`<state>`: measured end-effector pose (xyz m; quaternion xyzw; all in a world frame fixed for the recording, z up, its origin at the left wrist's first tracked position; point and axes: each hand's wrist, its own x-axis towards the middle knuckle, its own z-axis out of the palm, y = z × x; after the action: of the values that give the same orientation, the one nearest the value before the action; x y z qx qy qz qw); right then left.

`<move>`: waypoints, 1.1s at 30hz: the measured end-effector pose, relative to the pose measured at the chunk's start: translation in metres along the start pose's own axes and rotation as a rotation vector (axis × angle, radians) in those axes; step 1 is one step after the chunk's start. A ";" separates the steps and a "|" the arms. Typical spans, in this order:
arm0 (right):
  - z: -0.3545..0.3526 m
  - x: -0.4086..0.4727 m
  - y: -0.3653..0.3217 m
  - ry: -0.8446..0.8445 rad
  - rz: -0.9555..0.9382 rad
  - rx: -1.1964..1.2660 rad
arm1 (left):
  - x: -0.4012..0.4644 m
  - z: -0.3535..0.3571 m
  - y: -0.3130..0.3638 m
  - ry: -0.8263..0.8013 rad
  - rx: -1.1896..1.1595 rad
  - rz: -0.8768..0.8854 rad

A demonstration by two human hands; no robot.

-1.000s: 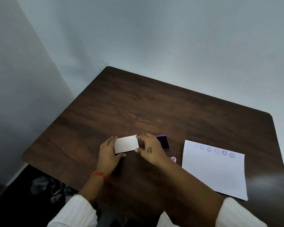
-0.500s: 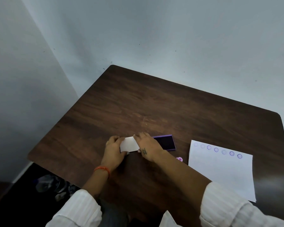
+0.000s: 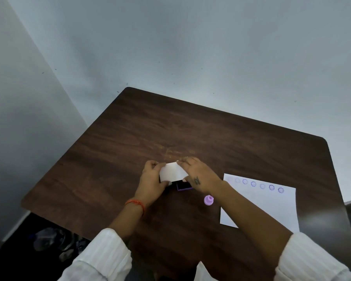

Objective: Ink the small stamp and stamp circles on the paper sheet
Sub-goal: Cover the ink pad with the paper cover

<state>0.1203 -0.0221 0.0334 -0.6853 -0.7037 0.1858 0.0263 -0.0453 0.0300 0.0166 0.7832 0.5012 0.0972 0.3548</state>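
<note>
A white lid of the ink pad is tilted over the purple ink pad, covering most of it. My left hand grips the lid's left end and my right hand grips its right end. The small lilac stamp stands on the table just right of the pad, touched by neither hand. The white paper sheet lies at the right, with a row of several purple stamped circles along its top edge; my right forearm covers its lower left corner.
The dark wooden table stands in a corner with grey walls close behind and to the left. Its left edge drops to a dark floor with some crumpled objects.
Both hands have brought the white lid rightward from beside the ink pad to above it. The camera view has shifted, and the lilac stamp now shows fully.
</note>
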 end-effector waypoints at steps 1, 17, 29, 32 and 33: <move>-0.001 -0.004 0.005 0.013 0.022 0.020 | 0.001 0.003 0.006 0.000 -0.007 0.008; 0.017 -0.032 0.038 -0.055 0.145 0.109 | -0.008 0.050 0.028 -0.036 0.038 -0.024; 0.026 -0.032 0.037 -0.051 0.152 0.143 | -0.008 0.055 0.024 -0.043 0.079 -0.061; 0.026 -0.031 0.037 -0.055 0.164 0.153 | -0.008 0.054 0.023 -0.053 0.076 -0.057; 0.026 -0.031 0.037 -0.058 0.167 0.151 | -0.008 0.054 0.023 -0.056 0.074 -0.054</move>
<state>0.1498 -0.0581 0.0045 -0.7319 -0.6287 0.2595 0.0422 -0.0051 -0.0072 -0.0063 0.7845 0.5152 0.0473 0.3419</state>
